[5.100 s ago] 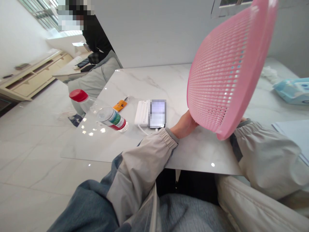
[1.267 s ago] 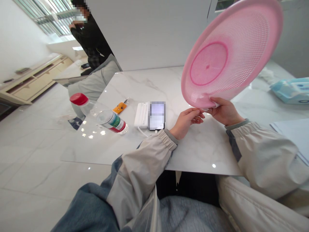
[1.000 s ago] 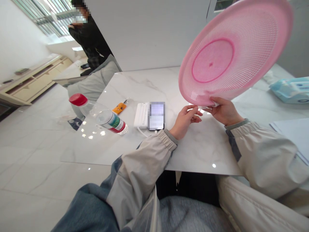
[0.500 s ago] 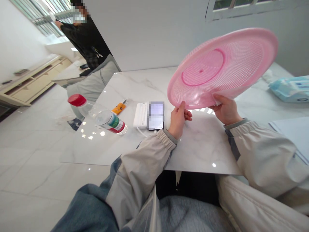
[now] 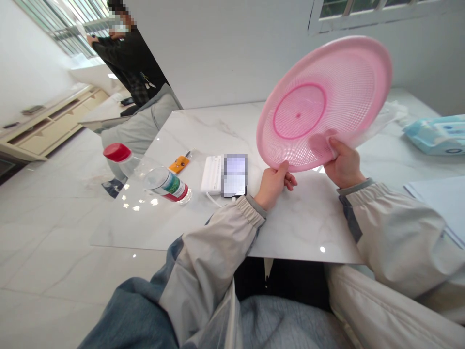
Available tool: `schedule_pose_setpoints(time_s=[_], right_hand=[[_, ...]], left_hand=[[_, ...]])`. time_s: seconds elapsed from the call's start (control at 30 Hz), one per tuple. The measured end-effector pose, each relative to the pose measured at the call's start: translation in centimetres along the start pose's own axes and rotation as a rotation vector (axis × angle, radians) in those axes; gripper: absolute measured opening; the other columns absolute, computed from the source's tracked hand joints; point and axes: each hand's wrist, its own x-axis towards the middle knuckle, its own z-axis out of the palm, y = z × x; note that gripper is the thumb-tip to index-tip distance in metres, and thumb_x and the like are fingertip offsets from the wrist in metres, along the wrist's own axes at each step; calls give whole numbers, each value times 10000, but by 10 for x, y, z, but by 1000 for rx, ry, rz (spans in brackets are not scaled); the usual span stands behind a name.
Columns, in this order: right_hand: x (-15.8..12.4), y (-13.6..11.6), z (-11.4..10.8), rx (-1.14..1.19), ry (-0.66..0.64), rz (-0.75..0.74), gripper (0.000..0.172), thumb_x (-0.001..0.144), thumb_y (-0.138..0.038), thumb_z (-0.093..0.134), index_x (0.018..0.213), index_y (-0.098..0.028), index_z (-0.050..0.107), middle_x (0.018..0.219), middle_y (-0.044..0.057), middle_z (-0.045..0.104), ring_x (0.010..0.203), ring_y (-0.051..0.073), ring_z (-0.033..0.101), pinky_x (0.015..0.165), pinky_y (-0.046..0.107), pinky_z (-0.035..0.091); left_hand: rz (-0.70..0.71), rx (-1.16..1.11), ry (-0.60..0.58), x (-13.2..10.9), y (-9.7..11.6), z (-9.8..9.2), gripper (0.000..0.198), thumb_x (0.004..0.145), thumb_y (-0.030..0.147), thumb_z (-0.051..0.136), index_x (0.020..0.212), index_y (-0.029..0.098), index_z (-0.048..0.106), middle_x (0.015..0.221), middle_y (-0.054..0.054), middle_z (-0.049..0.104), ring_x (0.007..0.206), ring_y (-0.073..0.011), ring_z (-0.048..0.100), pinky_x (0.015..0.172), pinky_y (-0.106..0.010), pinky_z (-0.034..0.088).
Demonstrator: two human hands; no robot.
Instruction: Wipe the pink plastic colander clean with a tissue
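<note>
A round pink mesh basket (image 5: 300, 114) is held up above the table, tilted with its inside facing me. My left hand (image 5: 273, 185) pinches its lower rim, thumb in front. At the lower right of the rim, my right hand (image 5: 343, 162) is closed on a thin white wipe (image 5: 370, 132) pressed against the basket. Some of the right fingers lie behind the basket and show only faintly through it. The wipe's loose part trails to the right.
On the marble-look table (image 5: 294, 228) are a phone (image 5: 235, 174), a white power bank (image 5: 211, 174), an orange item (image 5: 178, 165) and a red-capped bottle (image 5: 169, 184). At the right are a blue wipes pack (image 5: 436, 134) and papers (image 5: 441, 196). A person (image 5: 127, 58) stands beyond.
The basket has swung left and tilted more upright, showing more of its inside. My left hand has shifted slightly right and down with the rim. The right hand stays near the rim with the wipe.
</note>
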Motion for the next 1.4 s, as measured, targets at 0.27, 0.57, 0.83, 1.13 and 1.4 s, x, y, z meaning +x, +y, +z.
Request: schedule_pose_setpoints(time_s=[0.27, 0.57, 0.83, 1.13, 1.4], right_hand=[[-19, -3, 14, 97, -53, 227, 260, 703, -183, 849, 877, -323, 715, 1080, -10, 846, 1236, 282, 772, 1049, 419, 704], [-28, -7, 17, 87, -188, 346, 361, 735, -188, 838, 1056, -333, 763, 1054, -16, 845, 1085, 284, 813, 838, 414, 737], [-11, -4, 7, 96, 39, 39, 477, 643, -69, 794, 1011, -370, 750, 923, -52, 781, 1066, 246, 792, 844, 373, 735], [-9, -6, 8, 136, 18, 110, 341, 662, -60, 784, 858, -321, 686, 928, -23, 787, 1130, 248, 762, 1059, 412, 696], [-3, 1, 10, 200, 141, 54, 351, 657, 32, 681, 824, -277, 686, 902, -15, 790, 992, 216, 747, 1017, 396, 678]], left_hand=[[22, -84, -124, -8, 3, 7, 389, 1029, 496, 736, 832, 163, 695, 723, -38, 730, 579, -123, 616, 687, -308, 507], [38, -34, -56, -4, 4, 7, 349, 1029, 491, 708, 905, 165, 716, 745, -46, 733, 606, -139, 623, 699, -322, 521], [258, -81, 330, 8, 7, -4, 258, 1035, 381, 727, 1218, 199, 739, 1360, -101, 764, 1293, -231, 682, 1004, -319, 565], [226, -215, 225, 5, 4, 0, 381, 1088, 335, 674, 1448, 212, 702, 1419, -114, 779, 1376, -248, 712, 1126, -377, 599], [136, -261, 174, 1, 8, 5, 444, 1112, 234, 602, 1541, 134, 654, 1561, -173, 707, 1470, -282, 683, 1255, -434, 551]])
